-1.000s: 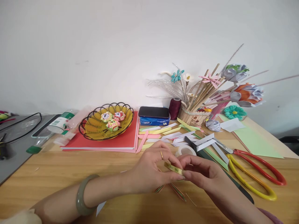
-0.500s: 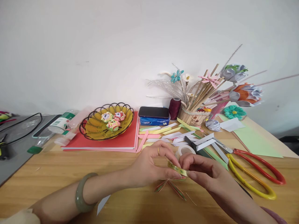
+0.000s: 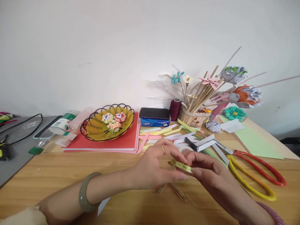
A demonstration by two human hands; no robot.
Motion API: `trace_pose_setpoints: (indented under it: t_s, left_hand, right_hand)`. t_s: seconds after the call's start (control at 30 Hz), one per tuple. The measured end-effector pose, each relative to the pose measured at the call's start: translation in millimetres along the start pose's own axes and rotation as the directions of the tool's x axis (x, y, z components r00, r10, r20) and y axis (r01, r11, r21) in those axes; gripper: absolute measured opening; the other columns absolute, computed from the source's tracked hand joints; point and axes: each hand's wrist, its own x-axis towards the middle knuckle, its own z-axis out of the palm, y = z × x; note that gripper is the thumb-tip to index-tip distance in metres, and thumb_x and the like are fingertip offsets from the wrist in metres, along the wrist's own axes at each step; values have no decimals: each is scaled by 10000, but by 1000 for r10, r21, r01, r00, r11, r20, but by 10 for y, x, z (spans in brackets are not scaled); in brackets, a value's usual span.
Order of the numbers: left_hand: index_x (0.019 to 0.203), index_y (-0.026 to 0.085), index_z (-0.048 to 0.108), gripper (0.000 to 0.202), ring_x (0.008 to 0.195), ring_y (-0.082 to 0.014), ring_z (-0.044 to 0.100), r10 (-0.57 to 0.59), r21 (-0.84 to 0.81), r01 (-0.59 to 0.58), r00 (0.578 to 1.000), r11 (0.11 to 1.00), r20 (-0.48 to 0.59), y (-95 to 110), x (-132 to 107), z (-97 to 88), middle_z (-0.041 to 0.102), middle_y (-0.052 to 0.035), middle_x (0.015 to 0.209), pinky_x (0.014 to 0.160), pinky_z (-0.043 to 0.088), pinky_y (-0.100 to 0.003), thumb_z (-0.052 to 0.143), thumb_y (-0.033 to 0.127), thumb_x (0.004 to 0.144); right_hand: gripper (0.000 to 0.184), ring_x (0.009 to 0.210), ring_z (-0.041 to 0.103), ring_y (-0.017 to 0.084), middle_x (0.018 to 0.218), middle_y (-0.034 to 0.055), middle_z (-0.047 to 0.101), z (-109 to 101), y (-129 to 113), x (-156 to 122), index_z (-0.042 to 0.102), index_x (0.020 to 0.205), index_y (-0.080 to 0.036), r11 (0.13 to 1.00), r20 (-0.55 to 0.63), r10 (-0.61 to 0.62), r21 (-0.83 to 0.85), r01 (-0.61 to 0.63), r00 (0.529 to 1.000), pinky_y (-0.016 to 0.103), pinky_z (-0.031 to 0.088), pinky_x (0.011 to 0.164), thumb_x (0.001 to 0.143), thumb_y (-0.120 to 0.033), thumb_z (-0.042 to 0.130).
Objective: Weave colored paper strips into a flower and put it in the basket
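Observation:
A narrow yellow roll of tape with a green pattern is held up between both hands, over the tabletop. My left hand grips its left side between thumb and fingers. On the right side, my right hand pinches the roll's edge with thumb and fingertips. Below them a fanned bundle of thin coloured paper strips lies on the wooden table, partly hidden by the fingers. A thin loose strip rests beside that bundle. Behind the hands, a white roll is mostly covered.
Large scissors with red and yellow handles lie at right. Cut paper strips are scattered behind the hands. A yellow basket with three paper flowers sits on red paper. A flower pot, thread spool and bottles stand behind.
Both hands have shifted slightly to the right with the tape roll, which has tilted so that more of its patterned outer face shows. The things on the table have not moved.

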Motion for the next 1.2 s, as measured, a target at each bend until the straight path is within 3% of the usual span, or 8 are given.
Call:
trace_pose_setpoints:
  t_s: [0.1, 0.17, 0.4, 0.6, 0.73, 0.8, 1.0, 1.2]
  left_hand:
    - [817, 182, 653, 204, 890, -172, 536, -27, -103, 30, 999, 994, 25, -13, 13, -7, 575, -37, 881, 870, 412, -357, 737, 226, 637]
    - [779, 178, 656, 151, 913, -179, 536, 8, -130, -5, 1000, 992, 21, -20, 39, -10, 588, -40, 851, 887, 404, -361, 723, 244, 661]
    - [712, 211, 681, 107, 794, -164, 487, 288, 70, -282, 951, 957, -108, 94, 308, -77, 567, -10, 686, 772, 404, -321, 739, 278, 652]
    - [766, 226, 688, 104, 771, -144, 461, 463, 208, -434, 879, 876, -117, 95, 557, -220, 567, 8, 687, 747, 381, -292, 729, 235, 671]
    - [756, 230, 701, 107, 770, -146, 454, 439, 218, -406, 888, 888, -137, 38, 640, -253, 527, 12, 647, 740, 382, -287, 735, 263, 660]
    - [751, 222, 705, 112, 789, -151, 454, 405, 190, -376, 902, 907, -148, 10, 664, -259, 519, 7, 646, 746, 383, -287, 738, 272, 656]
    - [789, 189, 657, 180, 834, -144, 507, 217, -14, -225, 954, 974, -209, -111, 700, -311, 572, -10, 811, 797, 382, -303, 748, 253, 648]
    - [722, 179, 668, 147, 824, -144, 498, 218, -56, -232, 958, 971, -188, -155, 702, -303, 570, -8, 733, 787, 384, -298, 765, 232, 625]
  right_hand:
    - [153, 749, 497, 168, 759, 0, 521, -35, 40, 11, 576, 652, -214, 990, 40, -40, 134, 35, 998, 287, 424, 679, 704, -338, 650]
    - [148, 740, 499, 169, 755, 2, 526, -68, 43, 33, 573, 656, -218, 991, 66, -63, 120, 54, 996, 292, 425, 672, 710, -334, 648]
    - [160, 1013, 509, 218, 1031, 23, 569, -186, -308, 258, 670, 750, -247, 922, 171, -211, -292, 254, 962, 338, 382, 886, 804, -361, 572]
    - [194, 712, 496, 147, 779, 3, 538, -214, -617, 468, 673, 803, -240, 842, 168, -220, -464, 274, 961, 249, 395, 606, 819, -390, 551]
    - [248, 484, 378, 78, 570, -50, 450, -257, -604, 579, 632, 753, -214, 890, 234, -87, -418, 181, 968, 205, 295, 441, 846, -414, 519]
    - [272, 457, 403, 68, 527, -51, 478, -286, -556, 637, 612, 704, -196, 918, 255, -49, -369, 144, 966, 195, 305, 431, 853, -401, 513]
    - [196, 379, 456, 61, 435, -54, 509, -332, -420, 767, 697, 779, -183, 982, 109, -80, -162, 97, 991, 173, 338, 381, 771, -360, 614]
    - [277, 344, 462, 63, 404, -33, 523, -345, -336, 789, 731, 800, -153, 999, 101, -25, -33, 29, 995, 156, 323, 331, 685, -401, 692]
